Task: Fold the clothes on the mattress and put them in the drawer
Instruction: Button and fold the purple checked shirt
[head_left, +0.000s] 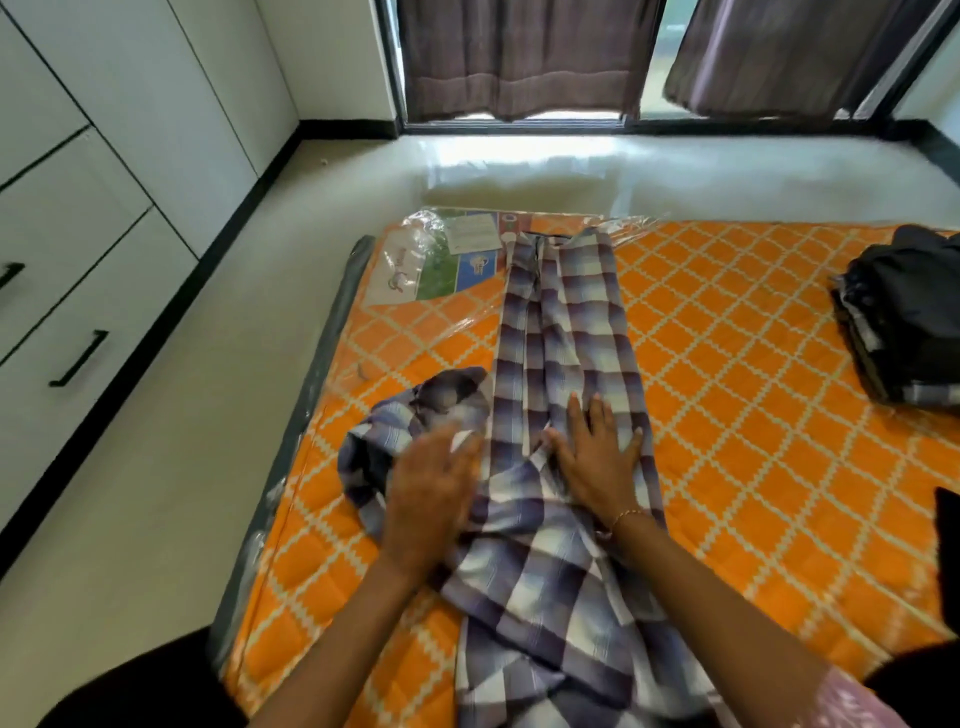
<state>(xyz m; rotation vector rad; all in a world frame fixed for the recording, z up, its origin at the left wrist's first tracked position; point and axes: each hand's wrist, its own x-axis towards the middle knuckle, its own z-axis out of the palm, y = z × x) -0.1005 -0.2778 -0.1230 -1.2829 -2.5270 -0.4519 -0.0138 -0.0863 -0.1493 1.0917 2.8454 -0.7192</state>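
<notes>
A purple-and-white checked shirt (561, 332) lies lengthwise on the orange patterned mattress (753, 395), its sides folded inward and one sleeve (415, 415) bunched out to the left. My right hand (597, 457) presses flat on the shirt's middle with fingers spread. Blurred by motion, my left hand (431, 493) hovers with straight fingers over the shirt's left edge by the sleeve. White drawers (78, 291) with black handles stand at the left.
A pile of dark folded clothes (904, 322) sits at the mattress's right edge. A dark item (948, 540) shows at the far right. Plastic wrap and a printed label (447, 260) cover the mattress's far corner. Pale floor lies between mattress and drawers; curtains hang beyond.
</notes>
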